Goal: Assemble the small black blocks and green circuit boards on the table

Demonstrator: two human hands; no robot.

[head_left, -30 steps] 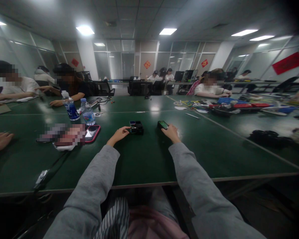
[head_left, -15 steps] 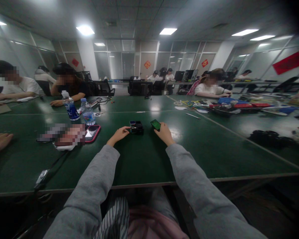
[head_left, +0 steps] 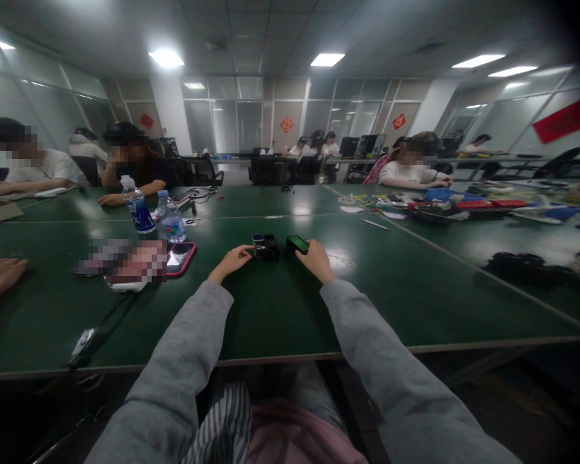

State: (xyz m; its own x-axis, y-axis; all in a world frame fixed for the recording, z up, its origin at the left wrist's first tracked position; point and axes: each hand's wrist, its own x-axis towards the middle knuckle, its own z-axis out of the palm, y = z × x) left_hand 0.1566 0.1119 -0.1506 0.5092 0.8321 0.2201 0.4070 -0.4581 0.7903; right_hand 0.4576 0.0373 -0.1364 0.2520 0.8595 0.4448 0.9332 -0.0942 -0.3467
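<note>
In the head view, a cluster of small black box-shaped pieces [head_left: 267, 250] rests on the green table straight ahead of me. One piece has a pale bluish top. My left hand [head_left: 234, 263] is at its left edge, with thumb and fingers closed on that side. To the right, my right hand [head_left: 318, 260] grips a small black box with a green face [head_left: 297, 243] between thumb and fingers. This box is tilted, just right of the cluster and apart from it. What exactly the pieces are is too small to tell.
Left of me are two water bottles [head_left: 172, 222], a phone in a pink-red case [head_left: 180, 259] and a cable with a switch [head_left: 83, 345]. A co-worker's hand [head_left: 2, 277] lies at the far left. Wires and tools [head_left: 444, 205] are heaped at the right, near a pen [head_left: 376, 225].
My right hand has shifted slightly left, bringing the green-faced box nearer the cluster and turning it flatter. My left hand has stayed almost still.
</note>
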